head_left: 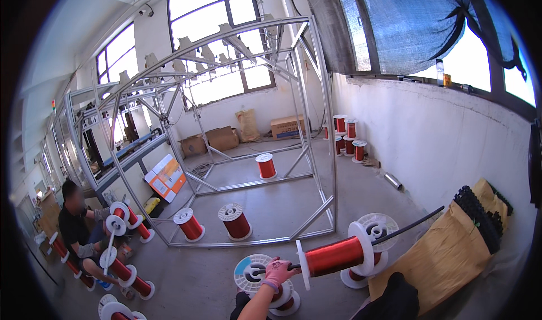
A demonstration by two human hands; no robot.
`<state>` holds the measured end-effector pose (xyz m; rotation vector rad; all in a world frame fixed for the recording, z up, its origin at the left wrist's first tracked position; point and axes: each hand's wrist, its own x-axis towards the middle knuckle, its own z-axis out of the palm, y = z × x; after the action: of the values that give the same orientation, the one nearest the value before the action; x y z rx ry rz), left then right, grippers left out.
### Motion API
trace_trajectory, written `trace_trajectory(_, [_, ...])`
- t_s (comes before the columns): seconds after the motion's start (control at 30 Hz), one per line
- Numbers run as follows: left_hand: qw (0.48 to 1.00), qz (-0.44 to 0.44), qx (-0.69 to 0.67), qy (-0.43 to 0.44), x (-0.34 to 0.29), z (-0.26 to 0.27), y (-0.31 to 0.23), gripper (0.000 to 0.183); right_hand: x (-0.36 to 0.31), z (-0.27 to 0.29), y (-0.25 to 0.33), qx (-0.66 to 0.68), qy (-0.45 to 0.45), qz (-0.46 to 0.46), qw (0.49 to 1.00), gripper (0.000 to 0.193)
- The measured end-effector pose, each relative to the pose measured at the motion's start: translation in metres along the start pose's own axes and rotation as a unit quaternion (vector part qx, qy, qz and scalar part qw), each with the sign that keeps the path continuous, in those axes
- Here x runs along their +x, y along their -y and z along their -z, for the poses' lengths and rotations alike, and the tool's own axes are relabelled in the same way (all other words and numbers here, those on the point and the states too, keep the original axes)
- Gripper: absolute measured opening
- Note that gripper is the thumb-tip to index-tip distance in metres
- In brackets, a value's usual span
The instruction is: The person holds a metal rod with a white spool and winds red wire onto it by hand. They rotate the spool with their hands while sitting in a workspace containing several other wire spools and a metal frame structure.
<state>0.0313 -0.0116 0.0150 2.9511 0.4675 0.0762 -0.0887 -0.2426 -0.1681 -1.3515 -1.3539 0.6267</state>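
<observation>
Forearm (257,304) nearest, my left hand (276,272) grips the black rod (415,223) left of the red spool (334,257); holding level should stop sliding. My right hand's unseen; I can't tell its grip.

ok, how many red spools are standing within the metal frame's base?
3: the back spool, deeper inside; the front-left spool and front-right spool, both toward the near side. None there seems hidden.

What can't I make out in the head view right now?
All in the head view:
- Left hand's palm: hidden behind its back.
- Right hand: not in the picture.
- Black rod: middle hidden inside the red wire spool.
- Lower-left spool: cut off by the lower edge.
</observation>
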Motion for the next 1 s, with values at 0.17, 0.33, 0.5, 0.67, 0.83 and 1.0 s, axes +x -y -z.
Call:
trace_trajectory(0.17, [1.0,0.011,0.011,0.006,-0.003,0.0,0.006,0.052,-0.004,-0.008,0.04,0.016,0.078,0.018,0.997,0.02])
trace_trajectory(0.33, [1.0,-0.006,-0.008,-0.016,0.002,-0.008,0.003,0.048,0.01,0.033,0.163,-0.161,0.331,0.035,0.929,0.037])
trace_trajectory(0.5, [1.0,0.005,0.005,0.01,0.001,-0.001,0.0,0.05,-0.016,0.126,0.245,-0.188,0.22,-0.015,0.957,0.025])
trace_trajectory(0.67, [1.0,0.0,0.001,-0.02,-0.001,-0.006,0.005,0.055,-0.077,0.249,0.263,-0.474,-0.199,-0.197,0.835,0.046])
trace_trajectory(0.83, [1.0,0.009,-0.005,0.004,0.0,0.001,-0.004,0.064,-0.153,0.237,0.22,-0.486,-0.118,-0.294,0.815,0.037])
trace_trajectory(1.0, [1.0,0.01,-0.021,-0.019,-0.006,0.007,-0.004,0.062,-0.179,0.232,0.241,-0.419,0.023,-0.346,0.839,0.033])
